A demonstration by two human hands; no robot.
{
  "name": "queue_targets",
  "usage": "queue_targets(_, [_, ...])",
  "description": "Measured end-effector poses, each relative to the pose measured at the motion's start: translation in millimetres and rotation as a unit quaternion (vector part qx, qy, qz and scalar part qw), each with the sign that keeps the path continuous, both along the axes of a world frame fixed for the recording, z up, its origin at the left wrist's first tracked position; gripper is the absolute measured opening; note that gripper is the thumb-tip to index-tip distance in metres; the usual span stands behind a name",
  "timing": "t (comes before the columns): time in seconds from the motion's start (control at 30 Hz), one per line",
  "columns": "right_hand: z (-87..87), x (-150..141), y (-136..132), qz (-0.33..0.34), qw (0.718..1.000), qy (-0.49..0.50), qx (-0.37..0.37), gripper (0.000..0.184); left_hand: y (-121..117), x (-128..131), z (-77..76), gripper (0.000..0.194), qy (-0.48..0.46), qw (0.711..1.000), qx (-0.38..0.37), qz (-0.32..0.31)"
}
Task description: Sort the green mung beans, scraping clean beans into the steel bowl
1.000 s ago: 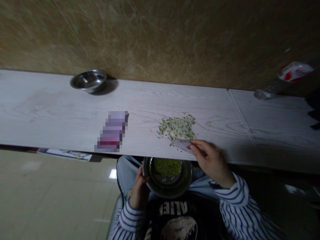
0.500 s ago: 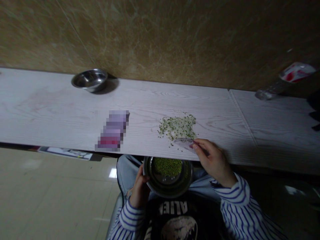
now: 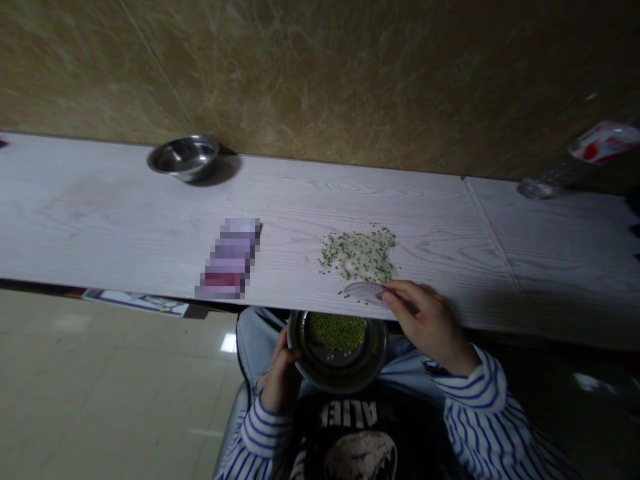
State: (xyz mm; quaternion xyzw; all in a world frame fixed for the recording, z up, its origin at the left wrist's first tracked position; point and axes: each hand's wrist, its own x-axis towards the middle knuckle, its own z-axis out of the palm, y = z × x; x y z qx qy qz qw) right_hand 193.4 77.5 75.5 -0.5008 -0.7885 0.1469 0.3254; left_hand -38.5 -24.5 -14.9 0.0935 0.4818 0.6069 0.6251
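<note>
My left hand point(image 3: 284, 373) is closed on the rim of a metal bowl point(image 3: 337, 383), tilted at the table's near edge above my lap. Green beans point(image 3: 337, 331) that look like mung beans lie inside it, with a few white grains near them. Between the thumb and fingers of my right hand point(image 3: 423, 320) is a thin, pale, translucent scraper-like piece point(image 3: 364, 291) with a curved edge. It is low over the table, just on the near side of a spread pile of white grains mixed with green bits point(image 3: 360, 255). A few dark bits lie around its tip.
On the white wood-grain table point(image 3: 290, 200), an empty-looking metal bowl point(image 3: 185, 160) stands by the wall at the back left. A pixelated flat purple object point(image 3: 233, 257) lies left of the pile. A clear bottle point(image 3: 575, 160) with a red and white label stands at the back right.
The scraper-like piece has come slightly down toward the table's near edge, away from the pile. The whole view has shifted a little; my left hand still has the bowl.
</note>
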Motion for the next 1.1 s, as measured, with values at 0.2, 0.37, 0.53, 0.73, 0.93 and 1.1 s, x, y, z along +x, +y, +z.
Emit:
queue_targets(0.2, [-5.3, 3, -5, -0.036, 0.998, 0.027, -0.036, 0.017, 3, 3, 0.9, 0.042, 0.021, 1.000, 0.001, 0.001])
queue_targets(0.37, [-7.6, -10, -4, -0.028, 0.997, 0.045, -0.049, 0.017, 3, 4, -2.0, 0.042, 0.021, 1.000, -0.003, -0.009])
queue_targets(0.53, [-6.3, -22, 3, -0.005, 0.998, 0.044, -0.054, 0.016, 1, 0, -2.1, 0.045, 0.008, 1.000, 0.006, -0.005])
queue_targets(0.73, [3.7, -31, -2, 0.058, 0.995, 0.024, -0.074, 0.015, 1, -3, -2.8, 0.048, 0.010, 1.000, 0.013, 0.000])
queue_targets(0.93, [1.0, -21, -8, 0.035, 0.995, 0.043, -0.085, 0.014, 2, 1, 3.7, 0.047, 0.037, 0.999, 0.001, -0.005])
queue_targets(1.1, [-2.4, -26, -5, -0.021, 0.998, 0.044, -0.038, 0.016, 3, 1, -2.0, 0.051, 0.027, 0.999, 0.014, -0.012])
